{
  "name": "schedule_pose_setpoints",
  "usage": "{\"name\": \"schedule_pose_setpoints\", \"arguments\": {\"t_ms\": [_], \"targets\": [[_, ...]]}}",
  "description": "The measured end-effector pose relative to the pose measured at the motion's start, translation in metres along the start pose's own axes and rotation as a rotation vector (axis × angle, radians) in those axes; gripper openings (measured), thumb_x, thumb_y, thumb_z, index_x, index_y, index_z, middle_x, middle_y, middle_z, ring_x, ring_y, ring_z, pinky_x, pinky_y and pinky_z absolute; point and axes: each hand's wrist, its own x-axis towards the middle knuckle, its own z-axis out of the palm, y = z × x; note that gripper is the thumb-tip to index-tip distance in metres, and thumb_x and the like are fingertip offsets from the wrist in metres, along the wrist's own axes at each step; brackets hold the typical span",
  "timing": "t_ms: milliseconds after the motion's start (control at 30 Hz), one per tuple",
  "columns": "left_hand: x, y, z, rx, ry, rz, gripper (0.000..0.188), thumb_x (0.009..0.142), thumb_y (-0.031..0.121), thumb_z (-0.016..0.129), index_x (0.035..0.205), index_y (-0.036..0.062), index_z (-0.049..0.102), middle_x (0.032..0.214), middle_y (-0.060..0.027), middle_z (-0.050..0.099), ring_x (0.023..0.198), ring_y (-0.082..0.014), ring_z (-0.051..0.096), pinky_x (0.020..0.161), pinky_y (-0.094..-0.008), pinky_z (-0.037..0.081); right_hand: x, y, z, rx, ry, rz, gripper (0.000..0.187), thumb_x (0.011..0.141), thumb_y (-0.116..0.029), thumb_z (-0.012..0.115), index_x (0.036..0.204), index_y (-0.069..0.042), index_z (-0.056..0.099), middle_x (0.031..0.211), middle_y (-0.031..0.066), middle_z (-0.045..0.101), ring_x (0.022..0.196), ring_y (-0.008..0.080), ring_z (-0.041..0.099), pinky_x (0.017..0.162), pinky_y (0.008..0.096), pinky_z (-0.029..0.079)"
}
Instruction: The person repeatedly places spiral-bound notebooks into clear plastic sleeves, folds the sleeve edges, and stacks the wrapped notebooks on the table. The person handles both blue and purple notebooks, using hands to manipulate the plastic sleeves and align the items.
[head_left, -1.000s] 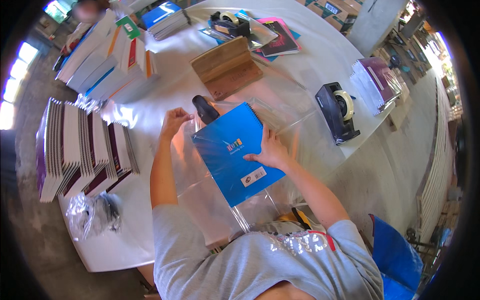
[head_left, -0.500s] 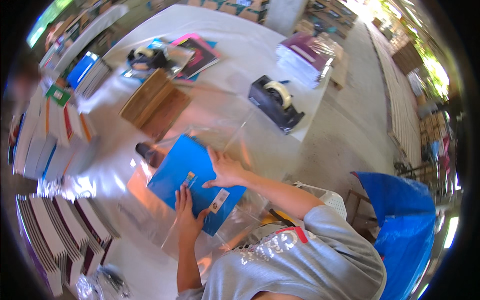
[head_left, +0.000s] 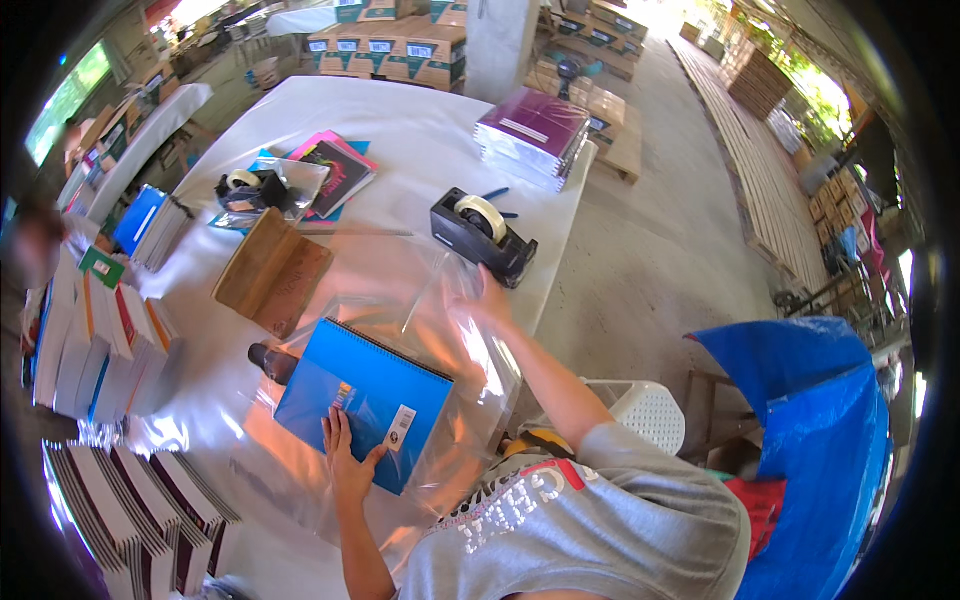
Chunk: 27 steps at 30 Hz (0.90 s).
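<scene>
So the blue spiral-bound notebook with a white label [head_left: 365, 375] was lying at an angle near the near edge of the white-covered table [head_left: 390, 130], right in front of the person, with shiny clear plastic film [head_left: 480, 360] spread around it. The left hand [head_left: 350, 462] was open, fingers laid out flat on the notebook's cover. The right hand [head_left: 485, 300] was stretched toward the right edge, just by the near end of a black desktop tape dispenser with a cream roll [head_left: 455, 222]. It's blurry there, so I couldn't tell if it was pinching any film or touching the dispenser.

A brown wooden angled stand [head_left: 270, 270] sat past the notebook toward the far edge, with a dark rounded object [head_left: 272, 362] right beside the notebook's left corner. Purple-covered spiral books [head_left: 535, 130] were piled at the far right corner, and thick white-paged books [head_left: 95, 340] stood along the left edge.
</scene>
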Motion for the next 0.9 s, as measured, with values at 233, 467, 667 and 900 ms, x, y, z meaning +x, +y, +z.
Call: {"name": "schedule_pose_setpoints", "arguments": {"t_ms": [233, 467, 667, 900], "targets": [[0.0, -0.003, -0.001, 0.0, 0.026, 0.006, 0.094, 0.062, 0.024, 0.079, 0.14, 0.0027, 0.03, 0.149, -0.0113, 0.024, 0.138, -0.0323, 0.018, 0.111, -0.0407, 0.021, 0.068, -0.065, -0.036, 0.358, -0.539, 0.025, 0.031, 0.069, -0.013, 0.077, 0.093, -0.001, 0.061, 0.083, 0.0031, 0.061, 0.074, 0.0116, 0.055, 0.066, 0.0265, 0.043], [0.001, -0.009, 0.002, -0.001, 0.041, 0.01, 0.098, 0.06, 0.028, 0.08, 0.139, 0.0009, 0.031, 0.148, -0.0134, 0.024, 0.138, -0.0336, 0.019, 0.11, -0.0407, 0.022, 0.054, -0.109, -0.077, -0.018, -0.514, -0.199, 0.026, 0.066, -0.011, 0.078, 0.086, 0.0, 0.067, 0.072, 0.0042, 0.065, 0.066, 0.0106, 0.058, 0.064, 0.0257, 0.045], [-0.001, -0.017, 0.009, -0.022, 0.062, 0.052, 0.096, 0.06, 0.029, 0.081, 0.14, 0.004, 0.032, 0.149, -0.0105, 0.024, 0.138, -0.0309, 0.018, 0.111, -0.0421, 0.02, 0.053, -0.083, -0.057, -0.594, -0.196, -0.549, 0.029, 0.072, -0.014, 0.071, 0.098, -0.006, 0.063, 0.081, 0.0195, 0.066, 0.079, 0.0353, 0.064, 0.071, 0.0412, 0.049], [0.001, -0.012, 0.008, -0.046, 0.039, -0.008, 0.097, 0.06, 0.029, 0.08, 0.14, 0.0048, 0.031, 0.15, -0.0088, 0.021, 0.139, -0.0302, 0.016, 0.112, -0.0421, 0.019, 0.047, -0.077, -0.05, -0.782, -0.353, -0.453, 0.022, 0.084, -0.01, 0.053, 0.103, -0.003, 0.048, 0.089, 0.0271, 0.062, 0.087, 0.0438, 0.061, 0.078, 0.0533, 0.045]]}}
